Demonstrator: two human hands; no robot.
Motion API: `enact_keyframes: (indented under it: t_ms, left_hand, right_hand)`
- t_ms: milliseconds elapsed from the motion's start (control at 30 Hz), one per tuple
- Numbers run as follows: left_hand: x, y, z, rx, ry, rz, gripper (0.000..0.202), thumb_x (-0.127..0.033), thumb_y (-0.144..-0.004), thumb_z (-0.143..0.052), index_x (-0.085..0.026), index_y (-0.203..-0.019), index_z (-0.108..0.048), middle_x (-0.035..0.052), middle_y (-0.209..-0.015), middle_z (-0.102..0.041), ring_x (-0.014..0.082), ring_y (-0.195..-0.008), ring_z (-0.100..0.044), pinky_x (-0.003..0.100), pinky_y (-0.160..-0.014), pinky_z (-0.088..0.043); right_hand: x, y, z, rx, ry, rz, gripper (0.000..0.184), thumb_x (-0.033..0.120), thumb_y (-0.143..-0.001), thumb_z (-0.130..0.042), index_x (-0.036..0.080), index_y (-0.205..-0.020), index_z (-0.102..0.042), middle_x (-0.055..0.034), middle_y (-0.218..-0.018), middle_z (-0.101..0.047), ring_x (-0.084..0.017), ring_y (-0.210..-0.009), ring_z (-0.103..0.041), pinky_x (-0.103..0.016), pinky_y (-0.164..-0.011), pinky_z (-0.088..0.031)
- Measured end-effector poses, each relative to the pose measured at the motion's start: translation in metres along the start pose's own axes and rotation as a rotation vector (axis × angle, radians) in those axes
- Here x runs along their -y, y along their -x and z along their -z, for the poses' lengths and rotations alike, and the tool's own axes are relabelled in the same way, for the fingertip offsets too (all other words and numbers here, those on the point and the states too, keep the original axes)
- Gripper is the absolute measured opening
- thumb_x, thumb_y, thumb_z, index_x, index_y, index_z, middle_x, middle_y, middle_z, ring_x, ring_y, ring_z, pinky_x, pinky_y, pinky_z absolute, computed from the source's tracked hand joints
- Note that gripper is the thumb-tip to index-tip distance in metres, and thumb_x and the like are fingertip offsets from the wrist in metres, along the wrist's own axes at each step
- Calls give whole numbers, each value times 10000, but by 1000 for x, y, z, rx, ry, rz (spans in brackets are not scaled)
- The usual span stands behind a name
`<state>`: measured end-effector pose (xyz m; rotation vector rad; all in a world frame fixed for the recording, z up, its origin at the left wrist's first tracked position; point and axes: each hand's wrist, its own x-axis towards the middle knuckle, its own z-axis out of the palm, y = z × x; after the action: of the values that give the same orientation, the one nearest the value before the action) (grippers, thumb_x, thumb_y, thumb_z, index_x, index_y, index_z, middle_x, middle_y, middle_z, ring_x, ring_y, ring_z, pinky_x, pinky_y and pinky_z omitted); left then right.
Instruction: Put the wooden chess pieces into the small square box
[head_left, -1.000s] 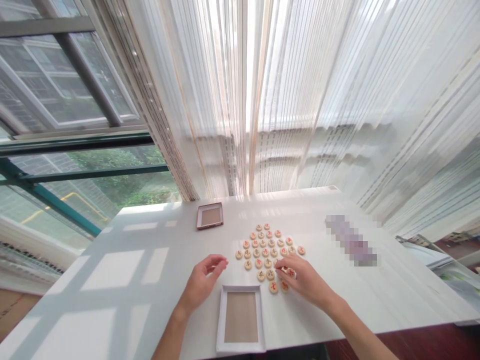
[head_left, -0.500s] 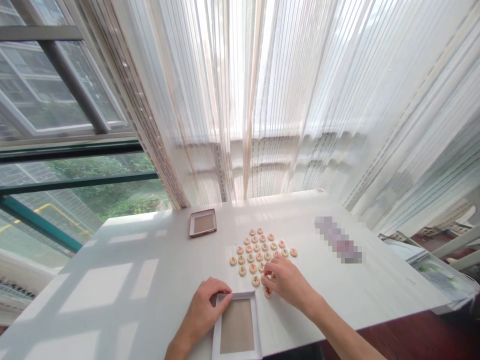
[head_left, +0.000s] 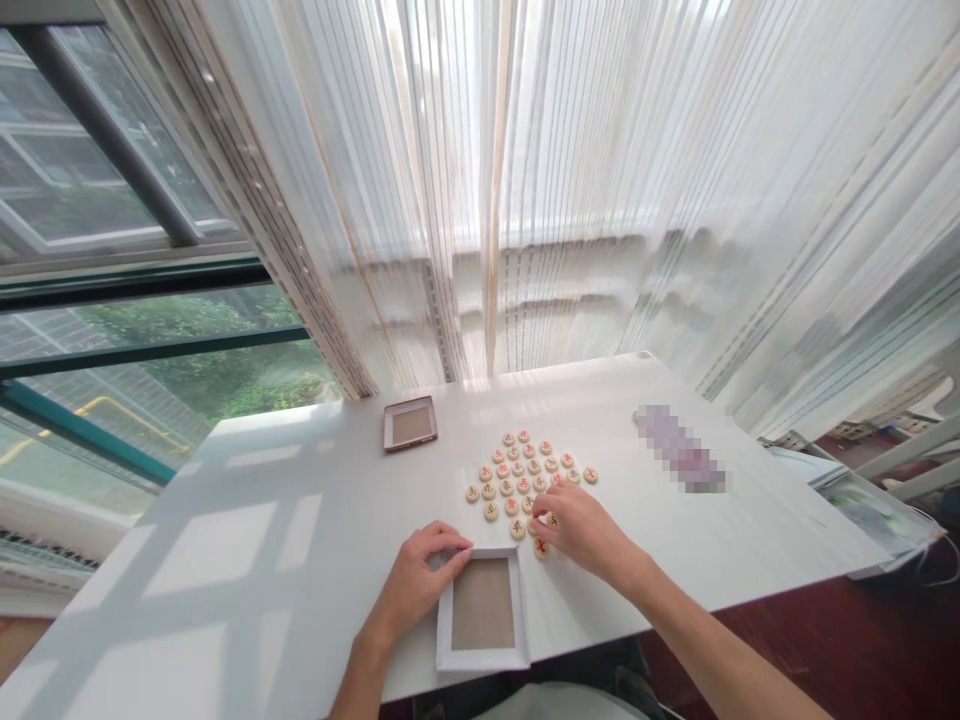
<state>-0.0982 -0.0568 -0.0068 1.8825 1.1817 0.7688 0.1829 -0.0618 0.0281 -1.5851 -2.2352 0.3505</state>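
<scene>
Round wooden Chinese chess pieces [head_left: 523, 485] with red and black characters lie in a diamond-like cluster of rows on the table. My right hand [head_left: 589, 525] is over the near right part of the cluster, thumb and fingers closed around one piece that they partly cover. Just below those fingertips lies a piece with a red character [head_left: 541, 548]. With thumb and fingers, my left hand [head_left: 420, 575] grips the far left corner of a shallow white-rimmed box [head_left: 522, 620]. Its brown bottom is bare, and it sits at the table's front edge.
A second shallow box or lid [head_left: 388, 430] with a reddish-brown outside stands at the back left of the white table [head_left: 315, 620]. A blurred purplish object [head_left: 679, 450] lies to the right. Behind the table hangs a sheer curtain [head_left: 570, 200], beside a window.
The view has tilted downward, so everything sits higher in the picture and more of the box's near edge shows. Both hands keep about the same places at the box and the pieces.
</scene>
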Motion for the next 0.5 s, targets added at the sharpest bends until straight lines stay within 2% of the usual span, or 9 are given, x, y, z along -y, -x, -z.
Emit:
enact_keyframes:
  t_ms: [167, 267, 400, 500]
  left_hand:
    - [12, 2, 0, -93, 105, 14, 254, -421, -874, -669, -188, -906, -766, 82, -948, -728, 207, -896, -665, 297, -805, -526]
    - [21, 3, -1, -134, 120, 66, 281, -448, -836, -701, -187, -913, -773, 77, -931, -755, 210, -852, -675, 289, -750, -539]
    - [29, 4, -3, -160, 136, 156, 348, -486, -816, -705, -182, -965, -782, 78, -942, -770, 208, -778, -676, 274, -662, -541]
    - [31, 5, -3, -165, 142, 170, 361, -487, -831, -692, -177, -995, -776, 74, -933, -766, 197, -759, -665, 253, -626, -524]
  right_hand:
    - [0, -1, -1, 27, 13, -11, 160, 191, -890, -632, 211, -740, -680, -17, -720, -676, -198, -784, -610, -301, -733, -422]
    - [0, -2, -4, 35, 25, -19, 153, 186, -870, -643, 209, -722, -673, -19, -706, -671, -199, -769, -601, -303, -729, -414]
    - [-3, -3, -10, 44, 33, -31, 156, 188, -850, -651, 206, -695, -654, -25, -692, -661, -199, -747, -594, -295, -696, -402]
    - [-5, -4, -12, 49, 34, -40, 158, 180, -840, -643, 207, -685, -633, -23, -693, -660, -195, -734, -591, -287, -675, -395]
